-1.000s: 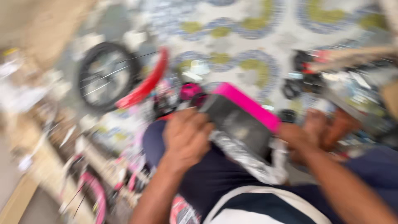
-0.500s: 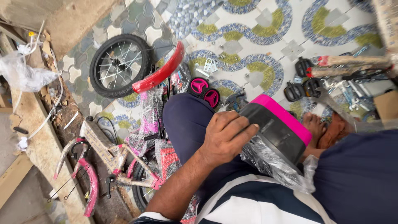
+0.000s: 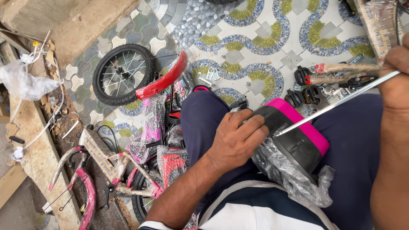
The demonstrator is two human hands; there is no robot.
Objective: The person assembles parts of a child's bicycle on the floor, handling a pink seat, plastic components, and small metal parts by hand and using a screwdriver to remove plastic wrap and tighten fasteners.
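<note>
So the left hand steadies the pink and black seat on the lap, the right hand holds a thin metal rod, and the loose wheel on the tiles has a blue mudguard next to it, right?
Not quite: the mudguard beside the wheel is red, not blue, as the head view shows. The left hand does steady the pink and black seat on the lap, and the right hand holds the thin metal rod.

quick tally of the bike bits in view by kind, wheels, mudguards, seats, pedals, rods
loose wheel: 1
red mudguard: 1
pink and black seat, steadied by the left hand: 1
black pedals: 3 clear, others too cluttered to tell
metal rod, held by the right hand: 1
total: 7
</note>
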